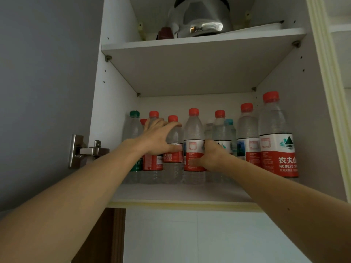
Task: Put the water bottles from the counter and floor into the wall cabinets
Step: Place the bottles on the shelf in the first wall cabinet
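Several clear water bottles with red caps and red-white labels stand on the lower shelf (180, 192) of the open wall cabinet. My left hand (160, 138) grips a red-capped bottle (173, 168) left of centre, fingers curled over its shoulder. My right hand (211, 156) grips the label of the taller red-capped bottle (193, 130) beside it, thumb across the front. A green-capped bottle (133, 126) stands at the far left. The largest-looking bottle (276, 141) stands nearest at the right.
A shiny steel kettle (201, 18) sits on the upper shelf (190, 59). The cabinet door hinge (85, 150) juts out at the left. White tiled wall (190, 234) lies below the cabinet. The cabinet's right side panel (313, 111) stands close to the bottles.
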`<state>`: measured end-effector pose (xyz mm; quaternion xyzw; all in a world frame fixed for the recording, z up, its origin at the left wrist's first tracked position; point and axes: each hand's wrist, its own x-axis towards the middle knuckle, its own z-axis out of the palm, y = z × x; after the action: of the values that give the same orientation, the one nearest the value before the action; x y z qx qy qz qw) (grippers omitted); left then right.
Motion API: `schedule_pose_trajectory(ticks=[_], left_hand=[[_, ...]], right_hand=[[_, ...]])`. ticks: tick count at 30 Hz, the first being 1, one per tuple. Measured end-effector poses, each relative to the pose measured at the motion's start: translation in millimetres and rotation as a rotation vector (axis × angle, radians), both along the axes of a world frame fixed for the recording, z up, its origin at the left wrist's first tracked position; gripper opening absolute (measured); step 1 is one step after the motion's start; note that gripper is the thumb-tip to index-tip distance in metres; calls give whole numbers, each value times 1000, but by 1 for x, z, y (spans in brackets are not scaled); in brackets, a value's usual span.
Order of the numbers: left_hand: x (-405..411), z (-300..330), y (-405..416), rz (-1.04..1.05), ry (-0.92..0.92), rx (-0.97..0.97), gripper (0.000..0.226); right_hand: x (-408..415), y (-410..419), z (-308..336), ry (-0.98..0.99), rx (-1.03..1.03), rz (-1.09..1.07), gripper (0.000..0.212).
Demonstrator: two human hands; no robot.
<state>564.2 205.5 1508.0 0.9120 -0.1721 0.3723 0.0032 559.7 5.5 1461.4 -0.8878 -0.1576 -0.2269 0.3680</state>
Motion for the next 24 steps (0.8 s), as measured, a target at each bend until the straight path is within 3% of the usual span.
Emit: schedule_pose_trajectory(ticks=[6, 8, 11, 14, 17, 20, 24], left_hand=[[-10, -9, -9, -27, -92, -102, 84], [-17, -11, -15, -64, -203, -191, 78], [-30, -8, -29, -109, -350, -206, 68], [-44, -3, -51, -213, -383, -154, 66], [-54, 0, -80, -340, -353, -142, 63], [-55, 0, -111, -410, -255, -200, 64], [-44, 1, -139, -397, -98, -255, 74]], right_hand=[[-18, -19, -11, -136, -96, 26, 44], [-33, -33, -11, -314, -181, -39, 37], [-61, -60, -9, -742, -243, -156, 21], [-82, -88, -12, -958, -287, -341, 30], [-92, -104, -24, -855, -319, -536, 64], [-92, -115, -38, -612, -166, -502, 100], [-88, -121, -48, -503, -67, -407, 116]])
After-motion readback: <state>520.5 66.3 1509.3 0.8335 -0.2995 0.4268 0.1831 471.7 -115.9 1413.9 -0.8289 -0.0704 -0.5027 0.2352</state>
